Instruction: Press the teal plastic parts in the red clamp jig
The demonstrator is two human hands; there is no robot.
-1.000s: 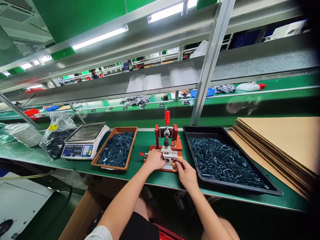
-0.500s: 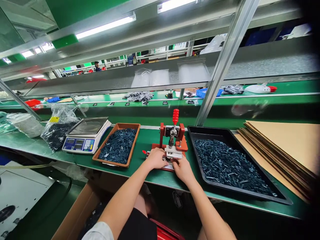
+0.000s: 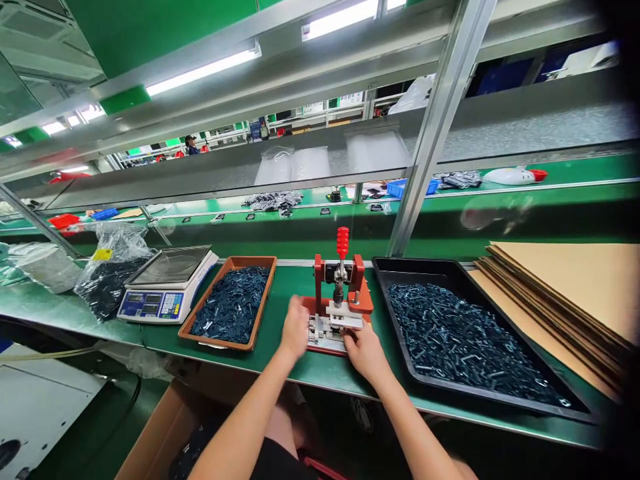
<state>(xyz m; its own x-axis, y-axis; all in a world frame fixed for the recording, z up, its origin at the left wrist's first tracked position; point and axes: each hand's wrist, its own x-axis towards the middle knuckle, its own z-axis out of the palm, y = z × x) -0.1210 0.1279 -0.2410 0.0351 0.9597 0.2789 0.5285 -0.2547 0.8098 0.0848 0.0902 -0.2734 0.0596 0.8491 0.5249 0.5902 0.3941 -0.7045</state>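
A red toggle-clamp fixture [image 3: 364, 293] with an upright red handle [image 3: 343, 243] stands on the green bench in front of me. Its metal plate [image 3: 345, 315] sits above a metal slide block [image 3: 323, 328]. My left hand [image 3: 295, 328], smeared by motion, is at the fixture's left end, with its fingers curled out of clear sight. At the front right of the block, my right hand [image 3: 365, 347] has thumb and fingers bent together just below the plate. Whatever lies between those fingertips is hidden.
Left of the fixture is a brown tray [image 3: 270, 277] of small dark parts, then a weighing scale [image 3: 165, 283] and a plastic bag [image 3: 113, 273]. To the right lie a black tray [image 3: 425, 267] of dark strips and stacked cardboard sheets [image 3: 565, 287]. A metal post [image 3: 430, 133] rises behind.
My left hand has moved left, off the front of the block to the fixture's left end, uncovering the slide. My right hand stays at the block. The view has shifted slightly.
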